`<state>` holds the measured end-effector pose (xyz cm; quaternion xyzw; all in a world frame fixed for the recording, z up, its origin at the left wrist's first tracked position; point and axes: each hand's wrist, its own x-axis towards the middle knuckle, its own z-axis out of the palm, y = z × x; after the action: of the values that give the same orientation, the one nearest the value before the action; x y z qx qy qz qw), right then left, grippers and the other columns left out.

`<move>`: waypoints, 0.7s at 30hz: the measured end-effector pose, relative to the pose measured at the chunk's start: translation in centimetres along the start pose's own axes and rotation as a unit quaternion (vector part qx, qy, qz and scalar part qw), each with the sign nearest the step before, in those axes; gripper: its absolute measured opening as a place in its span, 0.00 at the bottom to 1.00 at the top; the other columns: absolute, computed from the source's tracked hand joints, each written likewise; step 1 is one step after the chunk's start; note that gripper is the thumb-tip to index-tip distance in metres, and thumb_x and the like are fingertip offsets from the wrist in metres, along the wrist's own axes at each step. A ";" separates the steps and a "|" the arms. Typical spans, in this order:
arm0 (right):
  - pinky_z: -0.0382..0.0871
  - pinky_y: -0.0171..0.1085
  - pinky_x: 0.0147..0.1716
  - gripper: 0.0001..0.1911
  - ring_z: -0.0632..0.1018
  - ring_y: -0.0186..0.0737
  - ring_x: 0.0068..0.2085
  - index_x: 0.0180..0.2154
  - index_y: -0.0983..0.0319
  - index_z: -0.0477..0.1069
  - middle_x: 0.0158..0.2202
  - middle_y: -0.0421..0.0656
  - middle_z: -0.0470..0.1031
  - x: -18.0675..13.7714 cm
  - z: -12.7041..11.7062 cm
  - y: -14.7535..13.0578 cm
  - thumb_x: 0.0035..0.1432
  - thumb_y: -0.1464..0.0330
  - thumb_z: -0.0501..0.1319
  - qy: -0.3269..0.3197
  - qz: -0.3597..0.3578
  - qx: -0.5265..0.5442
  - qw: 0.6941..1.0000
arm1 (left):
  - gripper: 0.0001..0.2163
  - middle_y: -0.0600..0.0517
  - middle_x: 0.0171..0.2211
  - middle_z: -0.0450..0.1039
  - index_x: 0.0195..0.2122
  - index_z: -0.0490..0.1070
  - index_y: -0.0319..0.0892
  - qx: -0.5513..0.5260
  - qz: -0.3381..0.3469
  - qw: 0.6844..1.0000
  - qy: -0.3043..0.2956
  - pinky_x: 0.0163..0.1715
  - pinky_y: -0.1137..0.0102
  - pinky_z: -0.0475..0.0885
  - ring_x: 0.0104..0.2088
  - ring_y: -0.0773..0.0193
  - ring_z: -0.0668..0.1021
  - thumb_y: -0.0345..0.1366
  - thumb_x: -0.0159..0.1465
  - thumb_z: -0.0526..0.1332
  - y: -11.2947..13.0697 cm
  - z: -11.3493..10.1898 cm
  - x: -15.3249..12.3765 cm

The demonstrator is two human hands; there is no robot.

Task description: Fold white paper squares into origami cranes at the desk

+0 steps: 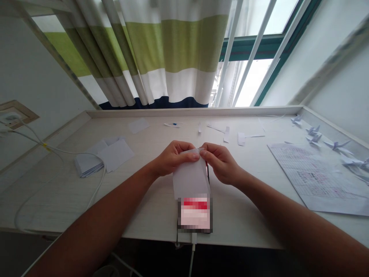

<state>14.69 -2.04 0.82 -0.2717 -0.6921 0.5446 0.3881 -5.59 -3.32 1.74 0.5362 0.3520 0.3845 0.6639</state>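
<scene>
My left hand [172,157] and my right hand [220,161] meet over the middle of the desk [248,207]. Both pinch the top edge of a white sheet of paper [190,177], thumbs and fingertips pressed together on it. The sheet hangs down toward me and partly covers a phone [195,215] lying near the desk's front edge, with a cable plugged into its near end.
A stack of white paper sheets [100,157] lies at the left, crossed by a white cable [96,188]. Paper scraps [226,134] dot the back. A printed sheet [317,179] and several folded paper cranes [336,145] sit at the right. A striped curtain [161,50] hangs behind.
</scene>
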 end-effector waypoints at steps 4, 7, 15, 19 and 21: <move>0.63 0.36 0.27 0.18 0.67 0.35 0.29 0.28 0.59 0.67 0.26 0.39 0.67 -0.1 0.3 -0.1 0.68 0.57 0.60 0.005 -0.011 0.006 1.000 | 0.17 0.51 0.25 0.78 0.31 0.77 0.37 0.001 0.009 1.000 0.008 0.21 0.75 0.70 0.22 0.67 0.77 0.46 0.54 0.77 -0.1 0.3 0.0; 0.63 0.36 0.27 0.18 0.66 0.35 0.28 0.28 0.60 0.68 0.25 0.38 0.67 -0.1 0.4 -0.3 0.67 0.57 0.62 0.013 -0.010 0.020 1.000 | 0.17 0.51 0.26 0.78 0.31 0.77 0.37 0.004 0.015 1.000 0.011 0.21 0.75 0.70 0.23 0.66 0.77 0.47 0.54 0.76 -0.1 0.4 -0.1; 0.70 0.37 0.33 0.21 0.73 0.36 0.31 0.29 0.61 0.71 0.28 0.41 0.73 0.2 0.4 -0.3 0.62 0.51 0.68 -0.016 0.063 0.171 0.983 | 0.17 0.52 0.25 0.77 0.30 0.77 0.37 0.054 0.044 0.997 0.041 0.21 0.75 0.69 0.23 0.67 0.76 0.47 0.55 0.76 0.4 -0.5 0.0; 0.67 0.36 0.29 0.22 0.71 0.34 0.28 0.28 0.61 0.71 0.25 0.39 0.71 0.2 0.3 -0.2 0.59 0.51 0.70 -0.031 0.095 0.158 0.982 | 0.17 0.51 0.27 0.78 0.31 0.78 0.37 0.086 0.034 0.996 0.015 0.22 0.76 0.69 0.24 0.67 0.77 0.47 0.57 0.75 0.9 -0.8 0.0; 0.67 0.36 0.29 0.22 0.71 0.34 0.27 0.27 0.61 0.71 0.25 0.40 0.72 0.2 0.1 -0.2 0.60 0.52 0.70 -0.034 0.099 0.144 0.984 | 0.17 0.51 0.27 0.78 0.31 0.78 0.37 0.091 0.030 0.995 0.011 0.22 0.76 0.69 0.24 0.67 0.77 0.47 0.57 0.75 1.0 -0.8 0.0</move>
<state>14.46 -1.99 1.08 -0.2614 -0.5888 0.6835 0.3431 -6.47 -2.82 2.58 0.6002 0.3771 0.3763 0.5965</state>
